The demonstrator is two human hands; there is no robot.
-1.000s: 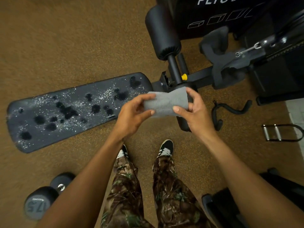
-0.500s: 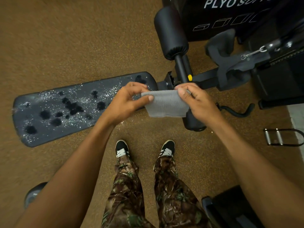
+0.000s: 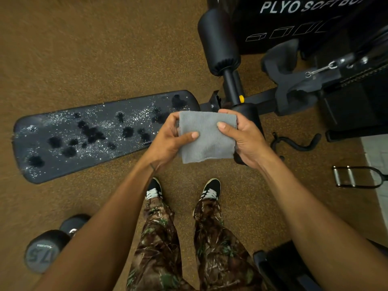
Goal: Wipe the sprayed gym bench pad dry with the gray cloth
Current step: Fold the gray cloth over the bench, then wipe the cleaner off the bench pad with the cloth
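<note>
Gray cloth [image 3: 207, 137] folded square; left hand [image 3: 168, 141] and right hand [image 3: 244, 138] pinch its sides; bench pad [image 3: 63, 148] droplet-speckled.

The speckled brown floor [image 3: 84, 49] carried the bench pad [image 3: 105, 156], beaded with spray droplets. A dumbbell [image 3: 42, 255] lay near its lower edge. A curved black handle [image 3: 302, 147] and a metal grip [image 3: 350, 176] lay well apart from it, to the right.

Bench pad [image 3: 84, 141] corner behind left hand [image 3: 168, 141], plyo box [image 3: 294, 24] lettering cropped (right edge)
</note>
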